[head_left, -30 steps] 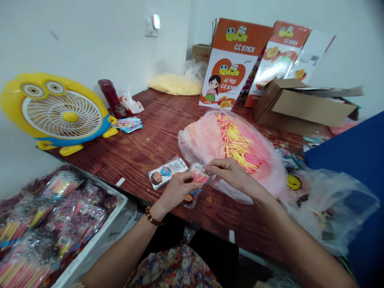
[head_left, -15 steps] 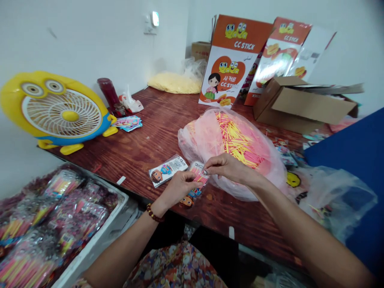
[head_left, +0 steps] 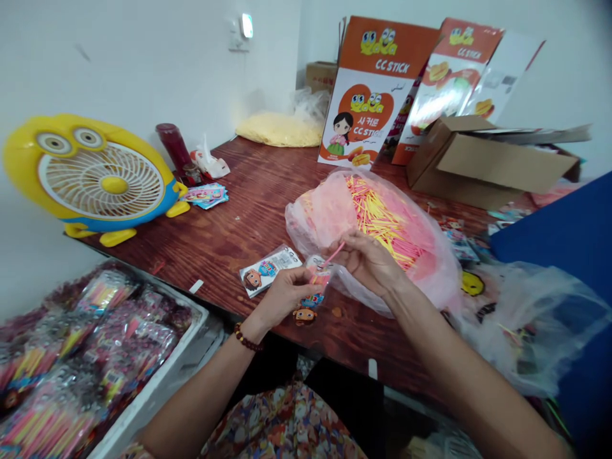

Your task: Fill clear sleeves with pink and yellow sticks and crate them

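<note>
My left hand [head_left: 285, 294] is closed on a small clear plastic packet [head_left: 319, 278] that has pink sticks inside and a printed cartoon face at its lower end. Between the fingertips of my right hand [head_left: 366, 258] is a thin pink stick [head_left: 335, 254], its lower end at the packet's top opening. Just behind my right hand lies a big translucent pink bag [head_left: 315, 213], open and full of loose pink and yellow sticks [head_left: 377, 217]. To the left of the packet, a stack of flat printed packets [head_left: 270, 271] rests on the table.
On the left, a white foam box [head_left: 198, 313] holds many filled packets [head_left: 109, 344]. A yellow fan [head_left: 112, 182] stands on the wooden table [head_left: 258, 191]. Printed cartons [head_left: 368, 95] and an open cardboard box [head_left: 497, 162] are behind; a clear plastic bag [head_left: 535, 325] lies right.
My right hand has moved slightly up from the packet, and a pink stick now shows in its fingers. My left hand keeps hold of the packet.
</note>
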`<control>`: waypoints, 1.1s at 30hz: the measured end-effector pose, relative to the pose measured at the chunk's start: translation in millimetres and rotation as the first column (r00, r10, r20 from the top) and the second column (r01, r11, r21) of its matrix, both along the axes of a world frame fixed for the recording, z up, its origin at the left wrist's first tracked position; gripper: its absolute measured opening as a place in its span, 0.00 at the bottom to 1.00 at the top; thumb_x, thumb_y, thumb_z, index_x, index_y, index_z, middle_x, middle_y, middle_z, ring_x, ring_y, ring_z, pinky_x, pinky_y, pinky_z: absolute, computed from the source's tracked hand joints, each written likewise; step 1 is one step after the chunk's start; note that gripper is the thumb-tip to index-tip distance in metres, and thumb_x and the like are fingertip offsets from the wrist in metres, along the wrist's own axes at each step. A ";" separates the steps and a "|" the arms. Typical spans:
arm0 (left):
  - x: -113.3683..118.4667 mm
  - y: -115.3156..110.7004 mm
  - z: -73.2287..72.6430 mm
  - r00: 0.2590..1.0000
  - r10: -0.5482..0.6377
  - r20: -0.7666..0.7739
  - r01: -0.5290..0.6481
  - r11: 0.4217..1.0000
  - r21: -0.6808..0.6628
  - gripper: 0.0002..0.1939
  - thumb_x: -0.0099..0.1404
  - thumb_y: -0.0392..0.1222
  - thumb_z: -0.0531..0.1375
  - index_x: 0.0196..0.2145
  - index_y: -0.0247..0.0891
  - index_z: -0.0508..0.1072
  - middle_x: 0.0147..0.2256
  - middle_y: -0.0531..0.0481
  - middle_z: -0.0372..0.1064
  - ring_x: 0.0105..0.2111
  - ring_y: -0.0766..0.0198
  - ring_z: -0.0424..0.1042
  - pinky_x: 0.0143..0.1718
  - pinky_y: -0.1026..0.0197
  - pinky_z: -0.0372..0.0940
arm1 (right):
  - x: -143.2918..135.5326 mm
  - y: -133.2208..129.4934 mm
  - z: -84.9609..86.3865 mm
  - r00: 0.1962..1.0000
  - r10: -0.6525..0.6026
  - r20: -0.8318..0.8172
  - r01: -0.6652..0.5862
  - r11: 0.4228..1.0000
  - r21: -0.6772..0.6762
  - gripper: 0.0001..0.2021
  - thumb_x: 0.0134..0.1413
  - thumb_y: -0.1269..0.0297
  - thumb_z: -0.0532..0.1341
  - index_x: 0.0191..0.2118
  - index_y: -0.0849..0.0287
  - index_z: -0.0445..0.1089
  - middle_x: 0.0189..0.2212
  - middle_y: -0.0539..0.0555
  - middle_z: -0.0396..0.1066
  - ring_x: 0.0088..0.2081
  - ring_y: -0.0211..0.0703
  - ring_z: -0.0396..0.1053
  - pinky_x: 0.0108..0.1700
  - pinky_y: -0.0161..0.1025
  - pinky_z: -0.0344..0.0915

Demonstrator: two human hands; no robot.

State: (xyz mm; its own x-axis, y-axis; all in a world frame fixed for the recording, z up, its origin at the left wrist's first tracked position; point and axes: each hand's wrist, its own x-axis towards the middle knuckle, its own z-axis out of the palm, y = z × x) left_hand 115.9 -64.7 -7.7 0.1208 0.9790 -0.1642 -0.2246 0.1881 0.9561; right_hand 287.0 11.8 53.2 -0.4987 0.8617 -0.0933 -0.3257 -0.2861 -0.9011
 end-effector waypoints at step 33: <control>-39.6 -23.7 -35.7 0.971 0.086 -0.225 -0.109 0.990 -0.091 0.13 0.56 0.49 0.66 0.29 0.35 0.74 0.26 0.52 0.74 0.24 0.66 0.70 0.30 0.63 0.65 | -14.8 -55.3 -101.2 0.821 -0.004 0.571 -0.126 0.974 0.188 0.14 0.51 0.54 0.62 0.25 0.60 0.72 0.20 0.46 0.64 0.25 0.38 0.60 0.30 0.35 0.56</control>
State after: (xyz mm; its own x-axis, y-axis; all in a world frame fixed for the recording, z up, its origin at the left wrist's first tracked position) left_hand 76.3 -88.4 -43.4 -0.0244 0.9611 -0.2751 -0.0332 0.2743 0.9611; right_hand 272.2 -43.5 -47.9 -0.4660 0.8625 -0.1976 0.2700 -0.0741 -0.9600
